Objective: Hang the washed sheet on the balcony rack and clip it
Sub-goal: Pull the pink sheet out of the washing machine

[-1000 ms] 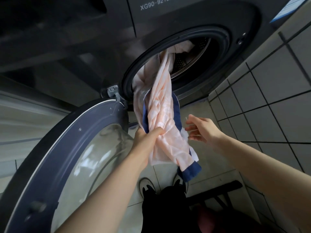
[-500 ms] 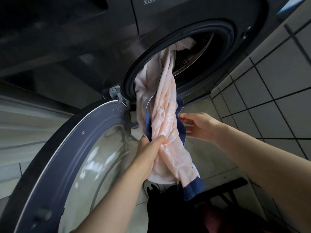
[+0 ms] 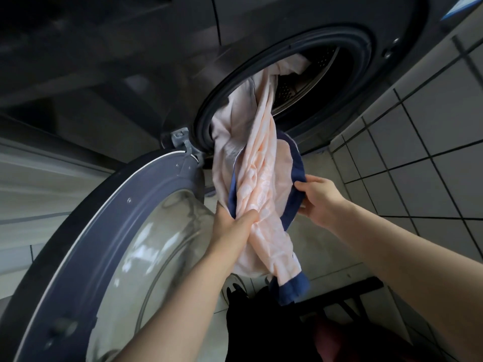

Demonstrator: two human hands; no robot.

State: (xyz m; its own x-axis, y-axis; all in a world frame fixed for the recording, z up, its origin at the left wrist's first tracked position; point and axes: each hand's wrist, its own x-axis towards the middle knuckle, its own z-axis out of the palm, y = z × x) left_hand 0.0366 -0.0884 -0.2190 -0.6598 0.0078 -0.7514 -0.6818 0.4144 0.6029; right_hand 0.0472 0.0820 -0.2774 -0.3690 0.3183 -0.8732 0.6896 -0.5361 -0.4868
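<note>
1. The sheet (image 3: 261, 178), peach with a dark blue border, hangs as a twisted rope out of the washing machine drum (image 3: 308, 82) at upper centre of the frame. Its upper part is inside the drum; its lower end dangles near the floor at lower centre.
2. Its long axis runs steeply from the drum mouth at upper right down toward lower centre, so the pull that frees it should, I judge, go down and toward the camera.
3. The left hand (image 3: 232, 228), at centre frame, is clenched round the bunched middle of the sheet.
4. The right hand (image 3: 317, 199), right of centre, pinches the blue border just beside it.
5. The open door (image 3: 125, 231) stands at lower left, close beside the left forearm.
</note>
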